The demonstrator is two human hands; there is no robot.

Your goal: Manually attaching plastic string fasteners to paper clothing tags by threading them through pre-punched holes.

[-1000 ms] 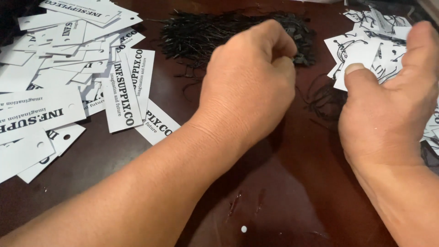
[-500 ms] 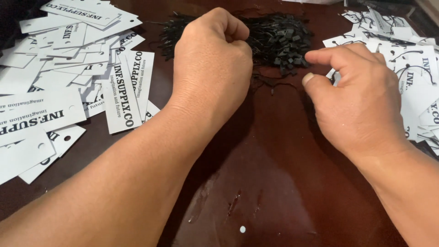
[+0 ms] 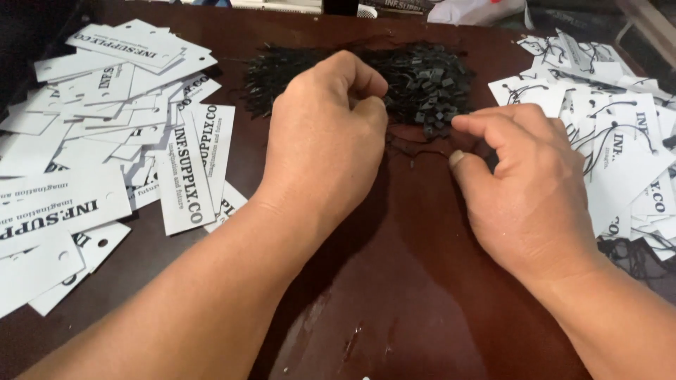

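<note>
Dark reddish-brown wood, glossy and a bit scuffed, that's the table [image 3: 394,309] everything sits on, with some smudges and scratch marks down at 6 o'clock. Up at 12 o'clock there's a heap of black string fasteners [image 3: 415,77] with little square plastic ends, spread across the top middle. The left hand [image 3: 324,141] is curled into a loose fist right at the near edge of that heap, fingertips pressed together on what looks like a thin black string, though I can't really tell what's in the pinch. The right hand [image 3: 524,183] sits at 3 o'clock, thumb and forefinger close together, nearly touching, just beside the fasteners. A loose black strand [image 3: 415,150] lies on the wood between the two hands. White paper tags [image 3: 105,162] are scattered all over 9 o'clock, and tags already strung with black loops [image 3: 605,119] pile up at 2 o'clock. Room behind is mostly dark, just clutter along the top edge.
</note>
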